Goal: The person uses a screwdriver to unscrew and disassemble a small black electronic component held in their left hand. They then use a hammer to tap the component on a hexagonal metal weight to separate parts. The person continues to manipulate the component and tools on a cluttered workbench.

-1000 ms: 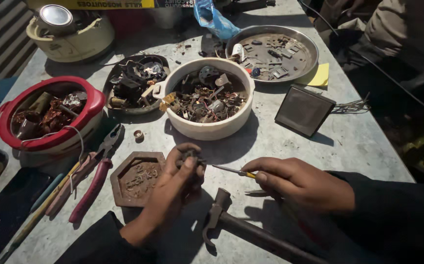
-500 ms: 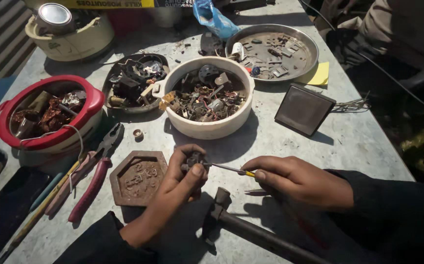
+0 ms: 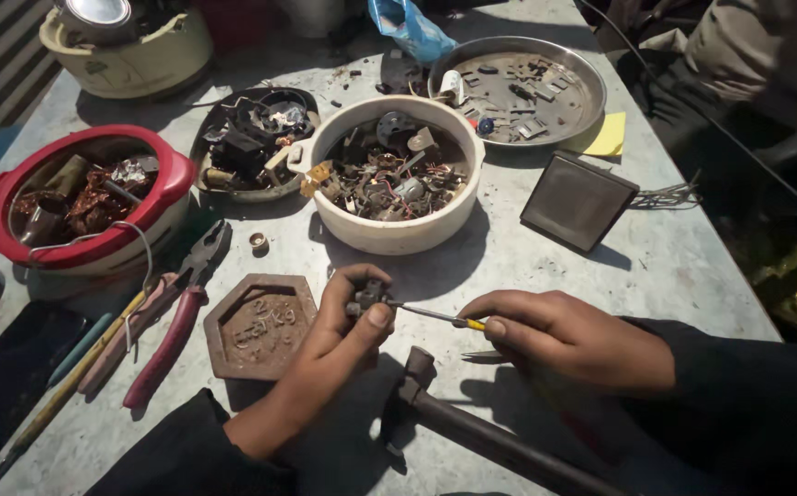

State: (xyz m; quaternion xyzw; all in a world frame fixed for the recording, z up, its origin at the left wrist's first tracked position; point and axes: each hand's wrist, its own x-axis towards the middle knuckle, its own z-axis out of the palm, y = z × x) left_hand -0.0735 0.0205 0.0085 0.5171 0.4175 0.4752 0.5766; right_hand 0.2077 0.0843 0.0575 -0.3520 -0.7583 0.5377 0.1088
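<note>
A small dark metal part (image 3: 368, 296) is pinched shut in the left hand (image 3: 339, 335) above the grey counter (image 3: 545, 276), steadied for prying. A thin yellow-handled screwdriver (image 3: 435, 316) is gripped closed in the right hand (image 3: 568, 335), its tip at the part.

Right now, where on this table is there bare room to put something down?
Bare tabletop shows right of the white round bowl, running from the dark square panel down to the right hand. The left side is crowded: red pot, red-handled pliers, brown hexagonal weight, hammer.
</note>
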